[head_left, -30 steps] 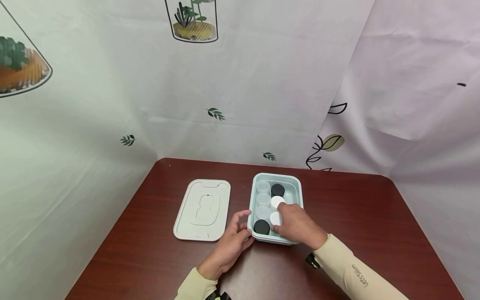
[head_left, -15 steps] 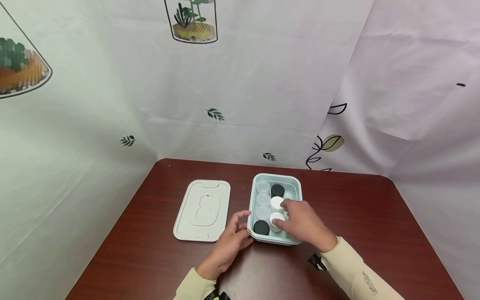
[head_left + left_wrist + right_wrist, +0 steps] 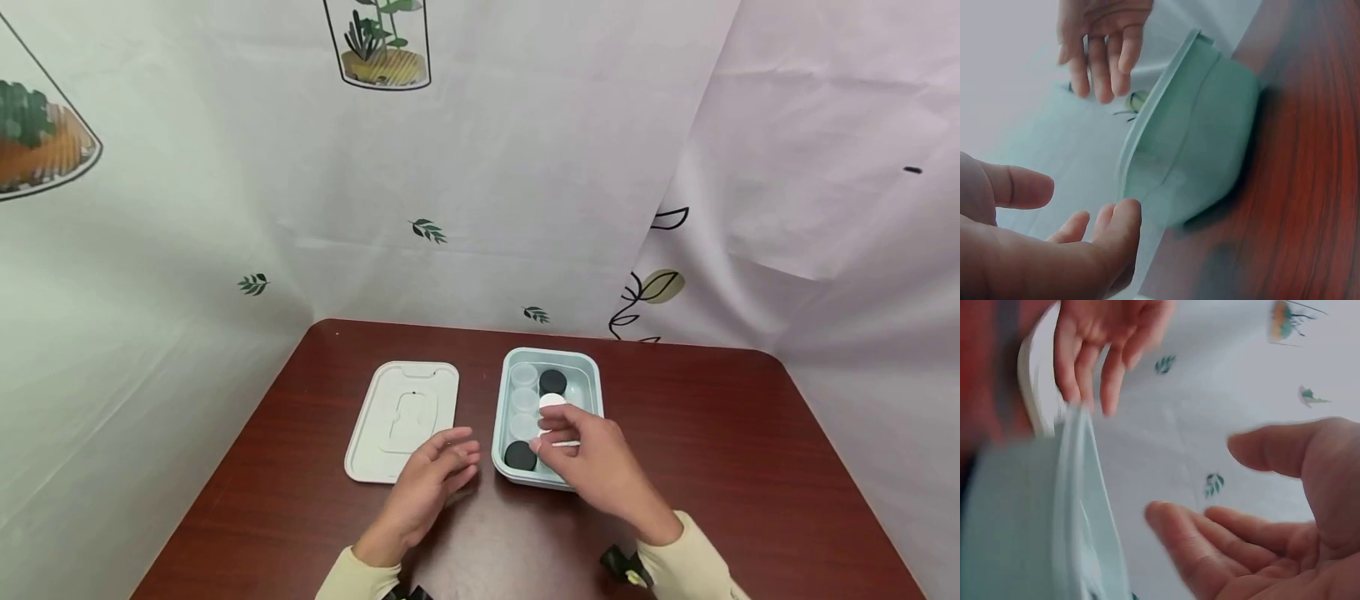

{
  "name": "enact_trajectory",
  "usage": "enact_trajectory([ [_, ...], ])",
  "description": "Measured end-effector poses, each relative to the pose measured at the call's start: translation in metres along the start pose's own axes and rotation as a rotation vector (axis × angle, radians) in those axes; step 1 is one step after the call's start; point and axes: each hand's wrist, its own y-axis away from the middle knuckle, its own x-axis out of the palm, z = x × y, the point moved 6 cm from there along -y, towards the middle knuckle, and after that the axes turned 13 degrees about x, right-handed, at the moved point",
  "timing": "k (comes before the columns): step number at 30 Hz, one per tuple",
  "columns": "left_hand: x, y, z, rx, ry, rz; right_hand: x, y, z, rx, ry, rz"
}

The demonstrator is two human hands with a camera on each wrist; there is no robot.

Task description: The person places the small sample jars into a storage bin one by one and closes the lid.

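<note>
Head view, nearest first: the left hand (image 3: 431,475) hovers over the table (image 3: 720,433), fingers relaxed and spread, holding nothing, between the flat lid (image 3: 402,419) and the pale green box (image 3: 501,417). The right hand (image 3: 592,458) sits over the near end of the box, fingers loosely apart; the right wrist view shows an empty palm, though a white cap (image 3: 552,403) shows just past the fingertips and I cannot tell whether they touch it. Inside the box stand small jars in rows: a black-capped jar (image 3: 520,455) at the near left corner, clear ones behind it, another black cap (image 3: 552,382) toward the far end. With neither hand bracing the box, a nudge from the right hand could, I judge, slide it or tip a jar against its neighbours. Beyond hangs a leaf-printed cloth (image 3: 480,167).
</note>
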Motion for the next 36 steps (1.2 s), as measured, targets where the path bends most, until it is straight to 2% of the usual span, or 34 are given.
enact_trajectory([
  [4, -0.024, 0.006, -0.011, 0.004, -0.01, -0.055, 0.025, 0.007, -0.005, 0.029, -0.229, 0.114],
  [10, -0.076, 0.02, -0.028, 0.021, -0.056, -0.199, 0.071, 0.017, -0.012, 0.135, -0.572, 0.315],
  [12, -0.095, 0.023, -0.034, 0.03, -0.08, -0.236, 0.087, 0.02, -0.012, 0.157, -0.648, 0.36],
  [14, -0.115, 0.025, -0.041, 0.035, -0.1, -0.253, 0.101, 0.021, -0.01, 0.174, -0.686, 0.368],
  [20, -0.169, 0.027, -0.051, -0.008, -0.148, -0.307, 0.143, 0.018, -0.011, 0.213, -0.736, 0.305],
  [24, -0.19, 0.025, -0.045, -0.068, -0.206, -0.341, 0.169, 0.015, -0.019, 0.238, -0.725, 0.246],
  [28, -0.196, 0.019, -0.034, -0.108, -0.292, -0.352, 0.183, 0.011, -0.026, 0.236, -0.669, 0.171],
  [32, -0.193, 0.012, -0.026, -0.134, -0.395, -0.341, 0.184, 0.004, -0.03, 0.247, -0.577, 0.069],
  [36, -0.189, 0.006, -0.024, -0.137, -0.454, -0.341, 0.182, -0.005, -0.033, 0.265, -0.542, 0.006],
])
